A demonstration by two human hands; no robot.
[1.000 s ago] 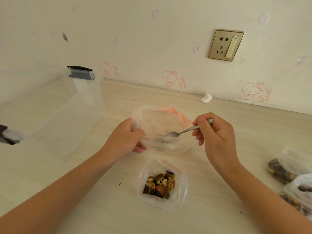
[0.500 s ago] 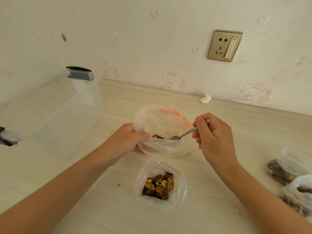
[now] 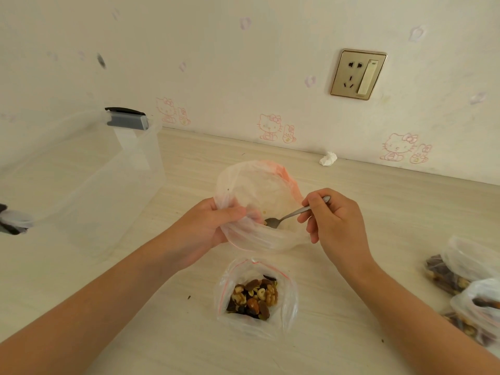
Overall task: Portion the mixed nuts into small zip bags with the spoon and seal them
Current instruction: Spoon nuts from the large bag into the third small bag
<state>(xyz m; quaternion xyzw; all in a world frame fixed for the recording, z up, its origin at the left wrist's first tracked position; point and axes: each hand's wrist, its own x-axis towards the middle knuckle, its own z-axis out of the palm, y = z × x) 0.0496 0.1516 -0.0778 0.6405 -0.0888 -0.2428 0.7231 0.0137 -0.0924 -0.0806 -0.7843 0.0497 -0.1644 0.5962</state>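
My left hand grips the left rim of a large, nearly empty clear plastic bag, holding its mouth wide. My right hand holds a metal spoon by the handle, with the bowl down inside that bag near its lower edge. Only a few crumbs show at the spoon's tip. In front of the bag a small zip bag with a red seal line lies on the table, mouth open, with mixed nuts inside.
A clear plastic storage box with grey latches stands at the left. Filled small bags lie at the right edge, another below them. A crumpled white tissue sits by the wall. A wall socket is above.
My left hand has shifted up along the big bag's rim and pulled it more open. The spoon's bowl has moved deeper toward the bag's lower edge.
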